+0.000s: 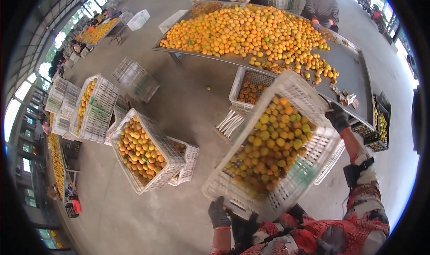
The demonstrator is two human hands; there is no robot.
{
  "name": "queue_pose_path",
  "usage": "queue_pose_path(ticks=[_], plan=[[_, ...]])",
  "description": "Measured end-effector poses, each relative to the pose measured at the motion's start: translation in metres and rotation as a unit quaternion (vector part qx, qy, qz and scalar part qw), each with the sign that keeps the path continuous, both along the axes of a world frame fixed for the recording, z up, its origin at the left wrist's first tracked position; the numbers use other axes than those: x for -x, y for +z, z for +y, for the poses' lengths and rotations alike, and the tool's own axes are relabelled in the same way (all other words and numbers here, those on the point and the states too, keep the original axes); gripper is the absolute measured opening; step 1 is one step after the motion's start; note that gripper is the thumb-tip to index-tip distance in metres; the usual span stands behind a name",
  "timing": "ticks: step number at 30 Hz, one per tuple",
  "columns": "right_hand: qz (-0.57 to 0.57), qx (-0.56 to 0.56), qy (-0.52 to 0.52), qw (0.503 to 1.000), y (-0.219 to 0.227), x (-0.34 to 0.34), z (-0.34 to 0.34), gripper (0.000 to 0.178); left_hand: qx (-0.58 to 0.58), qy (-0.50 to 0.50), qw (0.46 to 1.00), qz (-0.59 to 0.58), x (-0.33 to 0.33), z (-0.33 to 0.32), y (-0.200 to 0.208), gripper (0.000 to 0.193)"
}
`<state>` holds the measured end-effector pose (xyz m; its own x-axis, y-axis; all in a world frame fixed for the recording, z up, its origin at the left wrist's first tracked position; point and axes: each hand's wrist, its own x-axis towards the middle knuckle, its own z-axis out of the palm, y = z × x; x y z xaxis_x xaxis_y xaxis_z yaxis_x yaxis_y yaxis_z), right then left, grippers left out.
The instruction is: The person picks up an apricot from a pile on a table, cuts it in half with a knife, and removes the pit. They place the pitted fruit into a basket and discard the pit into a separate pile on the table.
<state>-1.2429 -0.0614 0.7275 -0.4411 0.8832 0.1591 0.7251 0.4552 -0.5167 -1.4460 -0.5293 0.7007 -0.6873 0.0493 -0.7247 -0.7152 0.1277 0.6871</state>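
1. Head view: taking the big white slatted plastic crate (286,161) held in both hands as the landmark, the far left of it shows a row of white lattice plastic crates (96,107) on the grey concrete floor (188,89), some loaded with yellow-orange citrus.
2. Nearer, left of the held crate and well apart from it, a tilted white plastic crate full of yellow-orange fruit (145,152) leans on a smaller white crate (188,158).
3. Below the held crate's lower left corner, the left hand (218,212), in a dark glove, has its grip clamped on the crate's near rim.
4. The held crate itself is raised off the floor and tipped, its open top facing the camera, filled with yellow and orange round citrus fruit (268,143).
5. Just above and behind the held crate stands a white plastic basket with small orange fruit (251,89) on the floor, tucked under the edge of the table.
6. Beyond that, the long grey metal table (354,76) carries a wide heap of orange citrus fruit (251,31); other people stand at its far side.
7. At the held crate's upper right corner, the right hand (338,118), also in a dark glove, has its grip closed on the far rim, the patterned red sleeve (367,201) running down from it.
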Motion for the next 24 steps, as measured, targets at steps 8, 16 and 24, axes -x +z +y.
queue_pose_path(ticks=[8, 16, 24], plan=[[-0.059, 0.054, 0.078, 0.994, 0.030, 0.374, -0.006, 0.043, -0.011, 0.131, 0.991, -0.026, 0.239, -0.032, -0.020, 0.021], [-0.078, 0.009, 0.117, 0.990, 0.074, 0.691, -0.097, 0.044, -0.021, 0.156, 0.985, -0.072, 0.503, -0.124, -0.002, 0.021], [-0.023, -0.016, 0.110, 0.994, 0.151, 0.874, -0.080, 0.046, -0.110, 0.156, 0.982, 0.010, 0.684, -0.101, 0.065, 0.021]])
